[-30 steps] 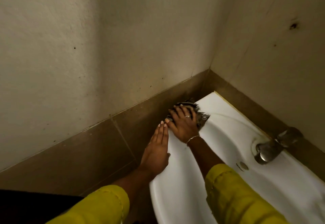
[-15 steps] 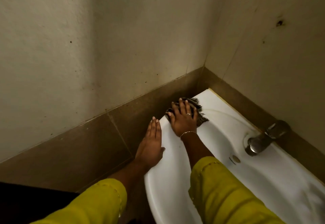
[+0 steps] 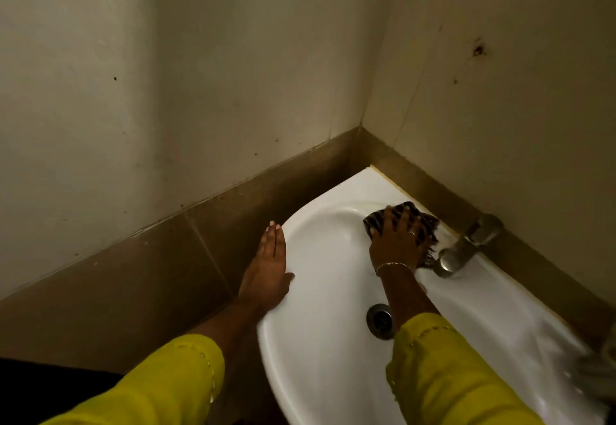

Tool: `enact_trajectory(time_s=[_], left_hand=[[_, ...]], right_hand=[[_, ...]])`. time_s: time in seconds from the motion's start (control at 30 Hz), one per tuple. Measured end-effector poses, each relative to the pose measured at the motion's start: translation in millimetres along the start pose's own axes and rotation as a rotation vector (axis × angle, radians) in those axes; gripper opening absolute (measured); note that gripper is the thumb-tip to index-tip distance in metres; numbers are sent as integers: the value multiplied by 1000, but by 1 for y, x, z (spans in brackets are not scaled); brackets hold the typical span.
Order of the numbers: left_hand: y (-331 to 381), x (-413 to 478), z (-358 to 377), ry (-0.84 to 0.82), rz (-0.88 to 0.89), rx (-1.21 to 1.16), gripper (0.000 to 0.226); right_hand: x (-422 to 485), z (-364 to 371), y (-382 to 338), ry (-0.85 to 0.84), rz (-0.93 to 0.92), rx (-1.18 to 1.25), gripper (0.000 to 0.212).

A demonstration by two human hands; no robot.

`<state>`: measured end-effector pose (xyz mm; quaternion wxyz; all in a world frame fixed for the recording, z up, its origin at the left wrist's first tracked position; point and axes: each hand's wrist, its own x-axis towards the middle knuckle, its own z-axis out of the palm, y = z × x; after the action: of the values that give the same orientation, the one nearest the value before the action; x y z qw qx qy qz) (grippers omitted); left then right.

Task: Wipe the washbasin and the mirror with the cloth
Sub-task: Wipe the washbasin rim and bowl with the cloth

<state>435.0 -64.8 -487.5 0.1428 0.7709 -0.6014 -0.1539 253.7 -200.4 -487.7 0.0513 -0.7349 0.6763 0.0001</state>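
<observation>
Two hands work a white washbasin point(image 3: 310, 374) set into a corner of pale wall point(image 3: 200, 91) and brown tile point(image 3: 133, 291). My right hand point(image 3: 395, 246), fingers spread and flat, presses a dark striped cloth point(image 3: 427, 228) against the inner slope of the bowl, at about 12 o'clock from the drain point(image 3: 380, 319). The cloth lies bunched under my palm. Its frayed edge shows past my fingers and reaches just beside the metal tap point(image 3: 466, 248), which stands on the back rim at 2 o'clock from the drain. My left hand point(image 3: 268, 268), at 10 o'clock, rests palm down on the basin's left rim, fingers straight and together, holding nothing. A thin bracelet point(image 3: 393, 265) circles my right wrist, and a ring point(image 3: 412, 233) shows on one finger. Yellow sleeves point(image 3: 443, 374) cover both forearms. The basin's far right end, near 4 o'clock, is blurred.
</observation>
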Motion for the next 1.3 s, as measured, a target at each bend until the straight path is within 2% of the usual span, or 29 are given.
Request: enact_trajectory(time_s=[0.17, 0.4, 0.6, 0.73, 0.9, 0.93, 1.03, 1.07, 1.13, 1.3], left_hand=[[-2, 0, 1, 23, -23, -54, 84], [-5, 2, 5, 52, -21, -109, 77], [-6, 3, 6, 75, -18, -158, 75], [-6, 5, 8, 94, -22, -178, 69], [-7, 6, 9, 96, -53, -329, 61], [-6, 4, 9, 107, -74, -376, 64], [-4, 0, 10, 198, -119, -521, 105], [-5, -1, 10, 229, -126, -565, 111], [-5, -3, 9, 273, -138, -652, 111], [-4, -15, 7, 330, -180, -799, 106]], right_hand=[[-18, 7, 22, 55, 53, 0, 74], [-2, 20, 3, 256, 46, 157, 60], [25, 18, -35, 172, -161, 115, 60], [34, 14, -66, 92, -281, 99, 71], [12, 19, -99, 72, -440, 250, 85], [5, 21, -106, 58, -465, 272, 84], [-18, 22, -122, -2, -490, 338, 82], [-25, 22, -126, -21, -491, 355, 82], [-37, 23, -131, -51, -479, 391, 78], [-57, 20, -145, -127, -429, 401, 38]])
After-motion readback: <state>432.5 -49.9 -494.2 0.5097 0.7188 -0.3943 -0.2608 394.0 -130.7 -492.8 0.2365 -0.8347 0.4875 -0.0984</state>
